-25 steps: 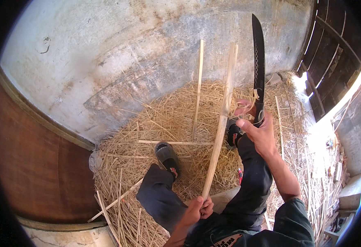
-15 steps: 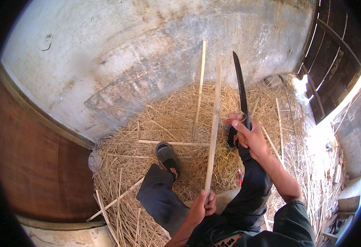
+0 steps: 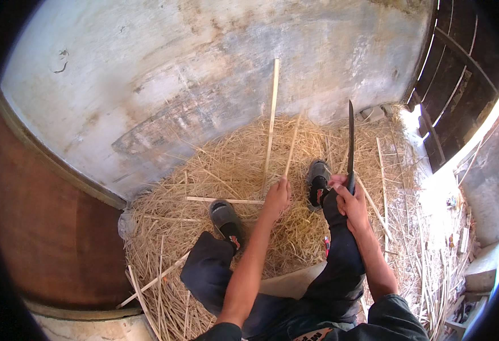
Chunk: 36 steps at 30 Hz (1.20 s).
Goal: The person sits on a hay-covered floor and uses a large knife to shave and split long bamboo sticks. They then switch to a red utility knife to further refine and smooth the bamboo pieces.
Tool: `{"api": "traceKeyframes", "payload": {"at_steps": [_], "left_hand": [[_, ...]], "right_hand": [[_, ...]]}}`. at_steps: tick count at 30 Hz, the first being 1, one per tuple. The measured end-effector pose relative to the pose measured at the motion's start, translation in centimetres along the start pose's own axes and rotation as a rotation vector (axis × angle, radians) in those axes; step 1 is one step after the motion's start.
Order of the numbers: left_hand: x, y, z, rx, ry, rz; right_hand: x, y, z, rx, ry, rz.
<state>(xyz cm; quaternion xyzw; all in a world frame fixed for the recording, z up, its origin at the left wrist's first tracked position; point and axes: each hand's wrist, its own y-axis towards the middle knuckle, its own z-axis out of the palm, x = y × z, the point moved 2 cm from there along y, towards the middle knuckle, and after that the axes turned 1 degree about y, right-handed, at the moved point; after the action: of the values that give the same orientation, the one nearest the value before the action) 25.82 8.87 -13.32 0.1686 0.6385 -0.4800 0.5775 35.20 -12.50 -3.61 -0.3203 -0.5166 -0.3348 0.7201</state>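
My left hand point(image 3: 278, 198) is stretched out in front of me, its fingers closed round a pale bamboo strip point(image 3: 292, 145). The strip's visible part points away toward the wall, blurred at its far end. Over my right knee, my right hand point(image 3: 352, 203) grips the handle of a machete point(image 3: 351, 139). Its long dark blade stands nearly upright in view, apart from the strip. Another bamboo strip point(image 3: 272, 113) leans against the wall just left of the held one.
Straw-like shavings point(image 3: 232, 159) cover the floor around my feet, with loose strips point(image 3: 226, 200) among them. A stained wall point(image 3: 215, 74) rises ahead. A brown panel point(image 3: 56, 227) stands at left, dark slatted boards point(image 3: 460, 85) at right. Something red point(image 3: 326, 244) lies beside my right leg.
My left hand has moved from near my lap forward along or with the bamboo strip, leaving less of it showing ahead. My right hand and the machete have shifted lower and slightly right.
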Motion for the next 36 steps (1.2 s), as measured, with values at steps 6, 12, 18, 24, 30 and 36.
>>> {"api": "traceKeyframes", "payload": {"at_steps": [6, 12, 18, 24, 30, 36], "left_hand": [[-3.9, 5.9, -1.8, -0.001, -0.179, -0.021], [-4.2, 7.3, -3.2, -0.101, -0.149, 0.036], [-3.9, 5.9, -2.8, -0.146, -0.155, 0.097], [-2.5, 4.3, -4.4, -0.238, -0.285, 0.099], [-2.6, 1.9, -6.3, -0.3, -0.334, 0.114], [-2.0, 0.8, -9.1, -0.366, -0.388, 0.124]], "right_hand": [[0.2, 0.2, 0.2, 0.018, -0.122, -0.021], [0.5, 0.0, 0.3, 0.016, -0.136, -0.007], [0.4, 0.0, 0.5, 0.019, -0.153, 0.004], [0.2, 0.0, 1.1, 0.035, -0.171, -0.019], [0.0, 0.1, 0.6, 0.017, -0.223, -0.019], [-0.5, 0.3, 0.8, 0.022, -0.236, -0.052]]}}
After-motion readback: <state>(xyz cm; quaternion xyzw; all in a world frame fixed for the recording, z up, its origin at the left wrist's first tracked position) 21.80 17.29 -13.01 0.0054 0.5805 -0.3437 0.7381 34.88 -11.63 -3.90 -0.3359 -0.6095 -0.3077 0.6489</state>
